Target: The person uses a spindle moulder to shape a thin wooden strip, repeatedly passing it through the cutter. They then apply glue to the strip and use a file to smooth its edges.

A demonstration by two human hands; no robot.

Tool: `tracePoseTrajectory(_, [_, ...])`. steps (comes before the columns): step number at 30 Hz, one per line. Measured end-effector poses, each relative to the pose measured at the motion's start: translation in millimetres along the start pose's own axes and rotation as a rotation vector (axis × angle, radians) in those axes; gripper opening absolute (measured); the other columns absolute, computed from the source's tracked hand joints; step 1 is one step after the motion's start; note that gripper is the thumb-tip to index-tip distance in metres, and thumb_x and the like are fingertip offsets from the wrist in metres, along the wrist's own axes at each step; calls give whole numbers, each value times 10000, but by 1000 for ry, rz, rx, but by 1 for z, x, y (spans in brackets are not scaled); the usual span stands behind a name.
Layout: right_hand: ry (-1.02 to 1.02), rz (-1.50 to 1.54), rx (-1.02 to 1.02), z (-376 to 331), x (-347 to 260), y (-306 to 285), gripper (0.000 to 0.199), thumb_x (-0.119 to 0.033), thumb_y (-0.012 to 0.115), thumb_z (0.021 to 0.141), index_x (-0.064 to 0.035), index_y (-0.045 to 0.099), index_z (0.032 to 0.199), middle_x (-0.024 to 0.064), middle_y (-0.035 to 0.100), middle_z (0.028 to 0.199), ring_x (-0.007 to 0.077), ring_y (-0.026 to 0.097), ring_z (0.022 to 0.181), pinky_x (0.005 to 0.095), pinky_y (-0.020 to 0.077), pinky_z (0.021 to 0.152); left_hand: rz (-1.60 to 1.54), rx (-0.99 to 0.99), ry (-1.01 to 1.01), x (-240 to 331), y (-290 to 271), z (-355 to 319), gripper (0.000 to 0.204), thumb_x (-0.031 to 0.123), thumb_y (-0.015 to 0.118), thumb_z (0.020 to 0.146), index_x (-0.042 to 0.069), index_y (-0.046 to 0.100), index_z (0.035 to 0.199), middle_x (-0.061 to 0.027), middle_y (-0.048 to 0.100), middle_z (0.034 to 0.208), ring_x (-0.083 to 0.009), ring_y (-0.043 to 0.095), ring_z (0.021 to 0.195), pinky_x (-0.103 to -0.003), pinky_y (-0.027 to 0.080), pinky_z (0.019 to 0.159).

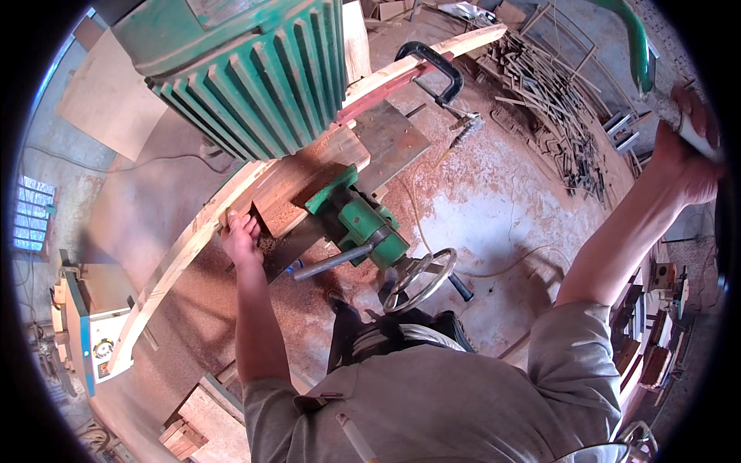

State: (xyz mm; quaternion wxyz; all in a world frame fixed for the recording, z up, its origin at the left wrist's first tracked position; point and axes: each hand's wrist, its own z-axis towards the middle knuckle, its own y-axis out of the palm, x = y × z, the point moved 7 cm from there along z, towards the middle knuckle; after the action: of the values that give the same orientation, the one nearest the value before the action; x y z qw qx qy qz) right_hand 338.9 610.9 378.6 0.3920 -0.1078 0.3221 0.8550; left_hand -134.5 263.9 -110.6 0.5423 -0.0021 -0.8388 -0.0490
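My left hand [243, 238] is closed on the near edge of a long, curved, pale wooden beam [176, 261]. This beam passes beneath the green ribbed motor housing [247, 92] of a machine and comes out again on its far side. Out to the right, my raised right hand [691, 154] is wrapped round the pale end of a curved green lever [637, 54]. A wooden block [278, 210] sits beside the beam, next to my left hand. Close by is the machine's green clamp [359, 220] with a grey bar handle. The cutting spot under the motor is hidden.
A black C-clamp [444, 73] grips the beam's far part together with a reddish strip. A metal handwheel [423, 279] stands just in front of my body. Wood scraps [552, 116] are heaped at the far right. Sawdust covers much of the floor [478, 224].
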Motion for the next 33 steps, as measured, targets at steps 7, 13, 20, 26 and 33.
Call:
tracePoseTrajectory(7, [35, 115, 79, -36, -7, -62, 441, -469, 758, 641, -131, 475, 617, 15, 366, 531, 153, 359, 540, 367, 286, 641, -8, 12, -28, -1, -2, 2, 415, 385, 639, 889, 53, 500, 1096, -99, 631, 887, -160, 630, 672, -235, 486, 487])
tracePoseTrajectory(13, [180, 280, -83, -84, 6, -98, 400, -501, 828, 615, -194, 596, 724, -62, 470, 643, 148, 468, 692, 404, 353, 776, -1, 16, -36, -1, -1, 0, 452, 406, 641, 883, 58, 498, 1134, -107, 628, 930, -167, 630, 707, -241, 495, 522])
tracePoseTrajectory(20, [187, 221, -86, -151, 19, -123, 376, -524, 691, 787, -185, 616, 930, -25, 506, 794, 216, 493, 864, 501, 343, 962, -27, 9, -30, 1, -3, -3, 514, 415, 626, 891, 33, 478, 1200, -149, 615, 1015, -218, 640, 837, -305, 542, 682])
tracePoseTrajectory(26, [288, 78, 6, -211, 28, -160, 362, -494, 669, 808, -195, 611, 1001, 32, 586, 956, 331, 504, 1107, 565, 261, 1065, -29, -28, -30, 0, 0, -2, 516, 405, 619, 898, 25, 465, 1212, -182, 601, 1072, -249, 647, 892, -326, 547, 715])
tracePoseTrajectory(33, [286, 6, -35, -203, 25, -144, 338, -449, 628, 839, -162, 638, 1016, 92, 629, 987, 351, 521, 1110, 596, 230, 1072, -186, -102, -71, -1, -7, 3, 511, 473, 456, 960, 68, 427, 1271, -174, 596, 1118, -281, 634, 983, -358, 530, 800])
